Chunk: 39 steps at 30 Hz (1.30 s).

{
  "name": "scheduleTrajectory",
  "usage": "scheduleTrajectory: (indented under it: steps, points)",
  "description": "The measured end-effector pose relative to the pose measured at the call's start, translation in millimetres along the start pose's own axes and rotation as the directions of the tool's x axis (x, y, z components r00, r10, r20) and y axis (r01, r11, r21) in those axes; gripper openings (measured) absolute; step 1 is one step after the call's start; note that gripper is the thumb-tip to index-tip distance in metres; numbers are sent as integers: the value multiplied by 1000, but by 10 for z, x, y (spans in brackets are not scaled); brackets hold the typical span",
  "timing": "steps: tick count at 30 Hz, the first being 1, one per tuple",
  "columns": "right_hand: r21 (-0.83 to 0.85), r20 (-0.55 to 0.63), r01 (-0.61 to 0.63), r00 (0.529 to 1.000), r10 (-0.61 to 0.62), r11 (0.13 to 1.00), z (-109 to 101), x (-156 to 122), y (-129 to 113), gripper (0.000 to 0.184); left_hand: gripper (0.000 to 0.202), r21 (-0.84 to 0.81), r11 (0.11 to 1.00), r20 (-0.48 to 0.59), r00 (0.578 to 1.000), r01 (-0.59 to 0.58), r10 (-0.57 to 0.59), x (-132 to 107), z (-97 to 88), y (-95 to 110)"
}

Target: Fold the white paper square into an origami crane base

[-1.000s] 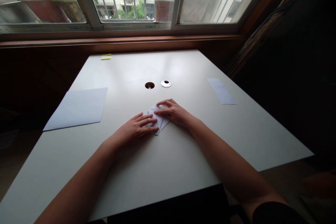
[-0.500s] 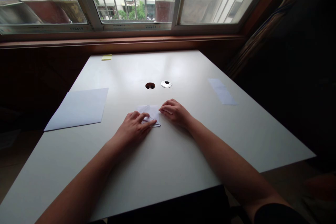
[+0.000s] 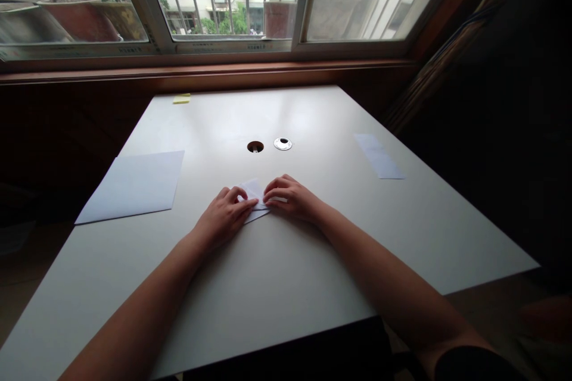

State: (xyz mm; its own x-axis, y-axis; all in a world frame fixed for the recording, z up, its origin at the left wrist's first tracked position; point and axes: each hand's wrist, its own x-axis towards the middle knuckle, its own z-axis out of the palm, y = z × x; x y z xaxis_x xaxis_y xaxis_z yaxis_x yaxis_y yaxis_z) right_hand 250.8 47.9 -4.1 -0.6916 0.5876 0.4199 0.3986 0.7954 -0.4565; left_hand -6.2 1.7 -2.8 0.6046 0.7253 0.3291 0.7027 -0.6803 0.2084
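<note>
A small folded piece of white paper [image 3: 254, 191] lies on the white table [image 3: 286, 274], a little in front of its middle. My left hand [image 3: 224, 216] grips the paper's left side with curled fingers. From the right, my right hand [image 3: 289, 197] pinches the paper's near right edge, and the fingertips of both hands almost meet. Most of the paper is covered by my fingers.
A flat white sheet [image 3: 133, 186] lies at the table's left edge. A narrow paper strip [image 3: 379, 155] lies at the right. A cable hole [image 3: 255, 146] and its round cap [image 3: 282, 143] sit behind my hands. A yellow sticky pad [image 3: 181, 98] rests at the far left corner, below the window.
My hands went from lying flat on the paper to curled grips on it. The paper has been refolded and turned, and my right hand has moved in towards the left.
</note>
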Motion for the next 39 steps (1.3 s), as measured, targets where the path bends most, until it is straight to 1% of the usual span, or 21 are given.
scheduleTrajectory:
  steps: [4, 7, 11, 17, 22, 26, 30, 31, 35, 39]
  points:
    - [1, -6, -20, 1000, 20, 1000, 5, 6, -29, 16, 32, -16, 1000, -13, 1000, 20, -20, -5, 27, -4]
    - [7, -9, -35, 999, 36, 999, 26, 8, -37, 11, 30, -39, 997, -26, 998, 64, -65, -4, 20, 19]
    - [16, -4, -33, 999, 33, 999, 41, 12, -30, 7, 28, -86, 991, -19, 995, 101, -103, 6, 10, 22]
    - [-2, 14, -21, 1000, 21, 1000, 18, 8, -38, 8, 24, -165, 972, -66, 981, 167, -180, 3, 18, -58]
    - [-5, 17, -19, 1000, 19, 1000, 9, 5, -47, 8, 15, -231, 950, -60, 972, 209, -228, -5, -16, -122]
    - [-8, 9, 4, 1000, -4, 1000, 21, 4, -25, 9, 10, -275, 930, -52, 962, 245, -269, 3, -22, -145]
    - [8, 20, 57, 998, -57, 998, 38, 3, -25, 8, 8, -297, 918, -57, 955, 261, -290, 15, -18, -149]
    - [12, 25, 67, 997, -67, 998, 41, 6, -33, 9, 7, -298, 919, -61, 955, 260, -290, 16, -17, -149]
    - [-12, 22, 82, 996, -82, 997, 55, 19, -67, 26, 7, -289, 921, -67, 955, 259, -290, 14, -7, -148]
    - [-58, 24, 130, 991, -129, 990, 71, 24, -65, 28, 8, -273, 922, -65, 951, 275, -303, 12, -2, -151]
